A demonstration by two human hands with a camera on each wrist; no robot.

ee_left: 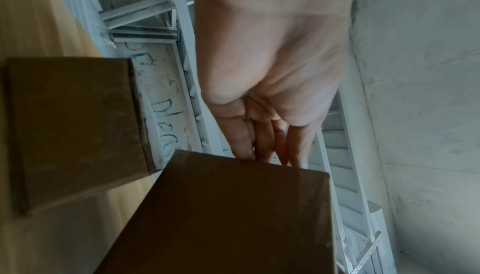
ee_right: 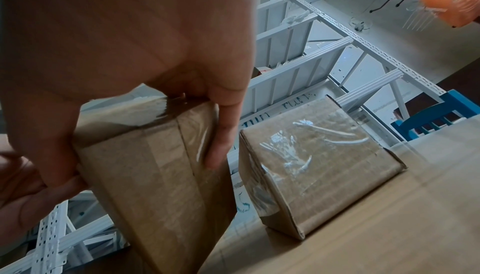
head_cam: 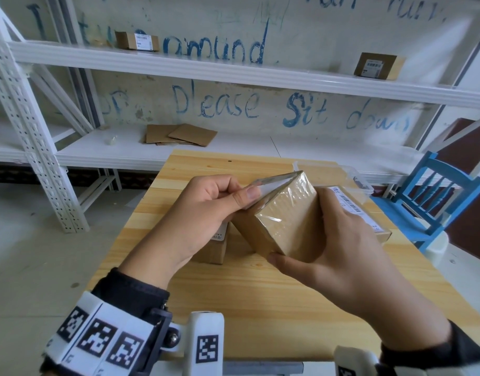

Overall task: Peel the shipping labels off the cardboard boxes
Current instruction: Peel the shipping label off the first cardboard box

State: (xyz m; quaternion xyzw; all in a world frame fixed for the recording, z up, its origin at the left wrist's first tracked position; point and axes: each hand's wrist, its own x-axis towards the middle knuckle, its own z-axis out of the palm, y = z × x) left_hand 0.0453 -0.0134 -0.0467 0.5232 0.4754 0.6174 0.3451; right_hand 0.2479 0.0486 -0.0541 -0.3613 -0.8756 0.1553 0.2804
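A white metal shelving rack (head_cam: 179, 66) fills the background against a wall with blue handwriting. On its upper shelf sit two small labelled cartons, one at the left (head_cam: 137, 41) and one at the right (head_cam: 377, 65); on its lower shelf lies a pile of flattened cardboard (head_cam: 180, 135). A blue wooden chair (head_cam: 434, 202) stands to the right of a light wooden table (head_cam: 260, 294) in the foreground.

Above the table's middle, a person holds a tilted cardboard box (head_cam: 282, 221) wrapped in clear tape. The right hand (head_cam: 342, 256) grips this box from the right, thumb under its lower corner and fingers curled round its far side; the right wrist view shows the fingers lying along a taped face. The left hand (head_cam: 203, 213) pinches the shipping label (head_cam: 263, 187) between thumb and forefinger at the box's upper left edge. The label is partly lifted: its pale underside shows, and its far end still meets the box near the top corner.

Two more boxes rest on the table. One with a white barcode label (head_cam: 369, 215) lies just behind the right hand. Another (head_cam: 214, 248) sits below the left hand, mostly hidden, with a strip of its label showing. A clear plastic bag (head_cam: 342, 172) lies near the table's far right edge.
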